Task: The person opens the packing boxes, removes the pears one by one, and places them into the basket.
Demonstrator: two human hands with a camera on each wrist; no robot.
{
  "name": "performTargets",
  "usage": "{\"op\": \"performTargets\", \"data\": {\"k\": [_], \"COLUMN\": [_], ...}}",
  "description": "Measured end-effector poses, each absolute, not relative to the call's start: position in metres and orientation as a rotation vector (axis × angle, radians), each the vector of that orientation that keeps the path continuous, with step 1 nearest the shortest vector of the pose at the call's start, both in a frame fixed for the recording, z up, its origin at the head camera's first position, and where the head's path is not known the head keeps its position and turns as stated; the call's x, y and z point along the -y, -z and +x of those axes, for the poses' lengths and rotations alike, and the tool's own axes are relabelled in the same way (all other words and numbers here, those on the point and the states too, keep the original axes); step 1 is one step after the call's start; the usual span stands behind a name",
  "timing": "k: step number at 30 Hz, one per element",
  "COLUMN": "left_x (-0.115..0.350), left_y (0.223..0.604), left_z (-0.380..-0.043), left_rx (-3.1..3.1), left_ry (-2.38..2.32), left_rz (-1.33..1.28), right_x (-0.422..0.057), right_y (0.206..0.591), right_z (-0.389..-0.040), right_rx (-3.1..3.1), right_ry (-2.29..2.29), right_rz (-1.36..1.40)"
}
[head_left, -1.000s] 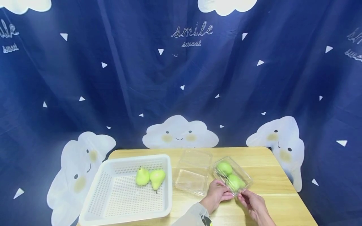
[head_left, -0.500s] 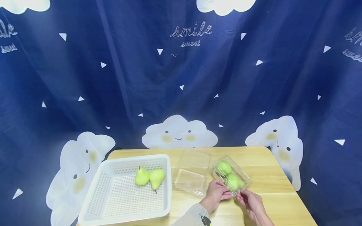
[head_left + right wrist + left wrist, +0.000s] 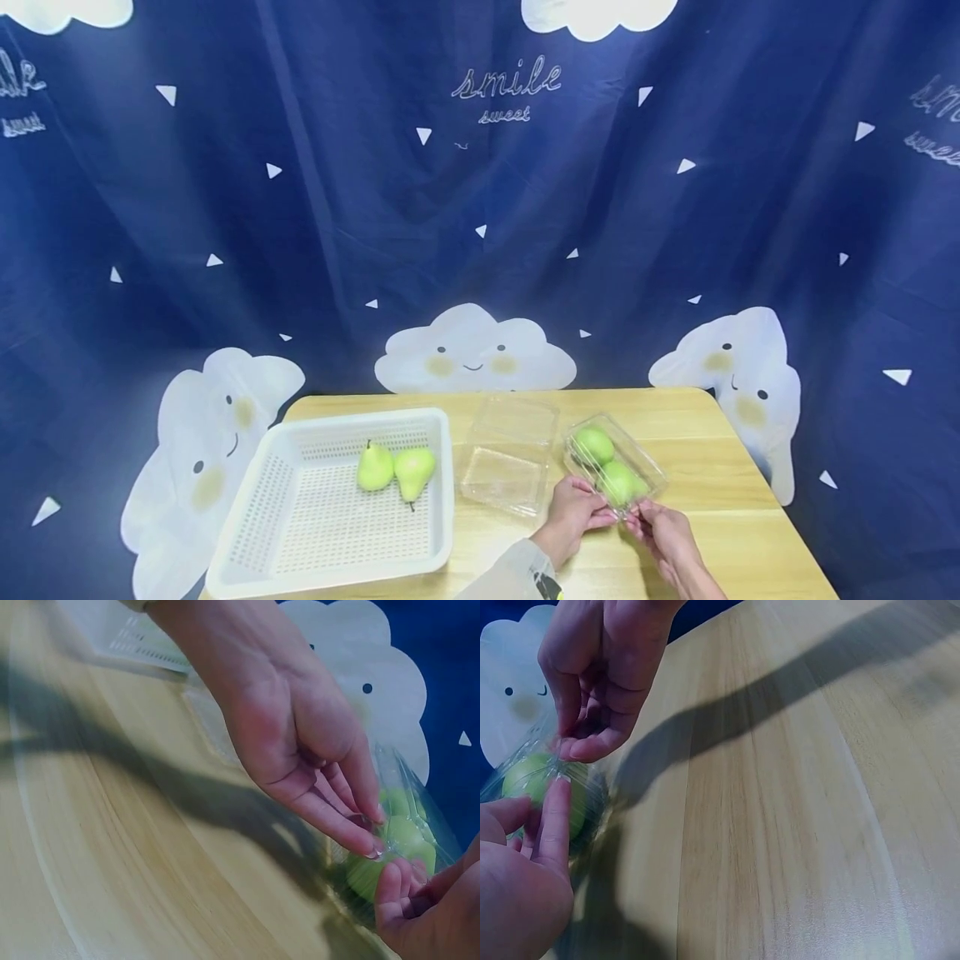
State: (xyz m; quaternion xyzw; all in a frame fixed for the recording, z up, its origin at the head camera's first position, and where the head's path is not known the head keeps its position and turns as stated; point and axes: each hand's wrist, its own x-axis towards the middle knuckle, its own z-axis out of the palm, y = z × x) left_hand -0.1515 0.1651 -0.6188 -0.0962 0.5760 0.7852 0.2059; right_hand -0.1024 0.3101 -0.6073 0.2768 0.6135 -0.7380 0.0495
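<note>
A clear plastic clamshell box [image 3: 633,458] with its lid down lies on the right part of the table. Two green fruits, one behind the other, show through it: a far fruit [image 3: 593,446] and a near fruit [image 3: 621,482]. My left hand [image 3: 573,512] pinches the box's near edge from the left, thumb and index finger right at the rim. From the other side my right hand [image 3: 667,533] pinches the near corner, close to the left fingertips. In the right wrist view the left hand [image 3: 300,742] reaches in from above, and the right hand [image 3: 442,907] is at the lower right.
A second clear clamshell box [image 3: 506,479] lies opened out, left of the closed one. Farther left stands a white perforated basket [image 3: 247,575] holding two green pears [image 3: 376,467]. A dark blue curtain [image 3: 480,192] with cloud prints hangs behind the wooden table [image 3: 750,483].
</note>
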Motion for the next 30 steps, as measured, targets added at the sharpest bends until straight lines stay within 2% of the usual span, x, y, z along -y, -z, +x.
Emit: {"op": "performTargets", "data": {"k": [30], "left_x": [-0.175], "left_y": [0.613], "left_z": [-0.146], "left_rx": [-1.651], "left_ry": [-2.164], "left_rz": [-0.379], "right_x": [-0.304], "right_y": [0.593], "right_z": [-0.105], "right_rx": [-1.844], "right_ry": [2.378], "right_rz": [0.871]}}
